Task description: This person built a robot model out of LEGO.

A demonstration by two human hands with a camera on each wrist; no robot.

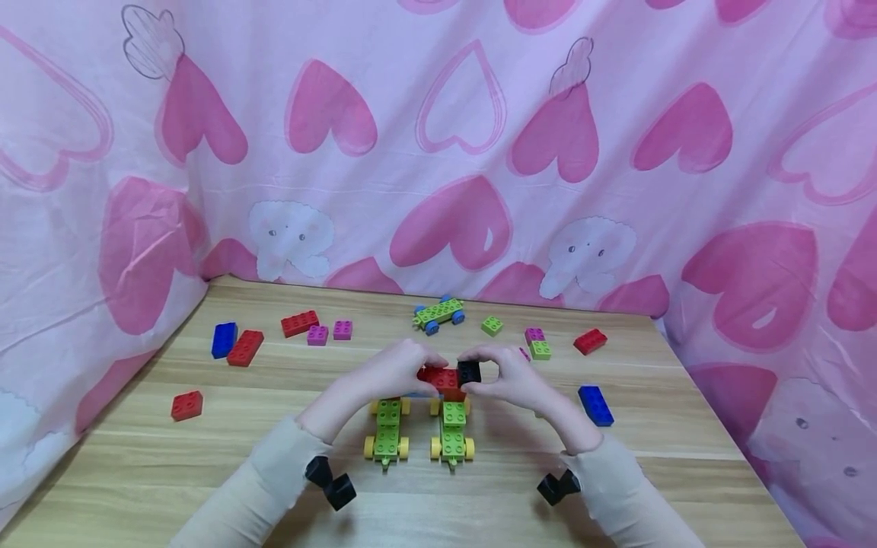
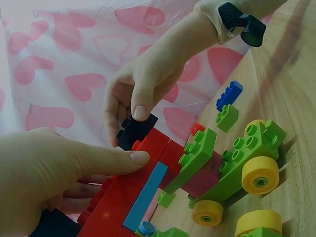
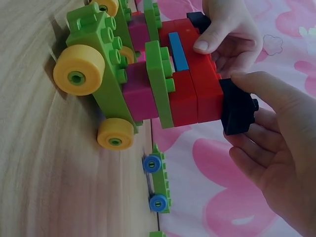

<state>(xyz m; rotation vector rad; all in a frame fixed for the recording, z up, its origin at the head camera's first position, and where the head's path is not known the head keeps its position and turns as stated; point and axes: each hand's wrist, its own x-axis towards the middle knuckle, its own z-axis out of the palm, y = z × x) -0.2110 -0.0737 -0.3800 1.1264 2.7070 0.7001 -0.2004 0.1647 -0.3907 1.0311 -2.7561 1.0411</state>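
Note:
My left hand [image 1: 397,369] grips the row of red bricks [image 2: 155,150] on top of a built structure, its thumb flat on the red side. With thumb and fingers, my right hand [image 1: 510,374] pinches a black brick [image 3: 237,106] at the right end of that row. A second black brick [image 3: 198,20] shows at the opposite end, partly behind my left hand. A thin blue piece [image 3: 178,51] lies under the red bricks. Below come green bricks [image 3: 159,84], magenta bricks [image 3: 140,93] and two green wheeled bases [image 1: 387,441] with yellow wheels [image 3: 79,70].
Behind the structure stands a green base with blue wheels [image 1: 439,313]. Red bricks [image 1: 245,348] and a blue brick [image 1: 224,340] lie to the left, beside magenta bricks [image 1: 342,329]. On the right are another blue brick [image 1: 595,406] and a red brick [image 1: 590,341]. A pink patterned curtain [image 1: 342,183] surrounds the table.

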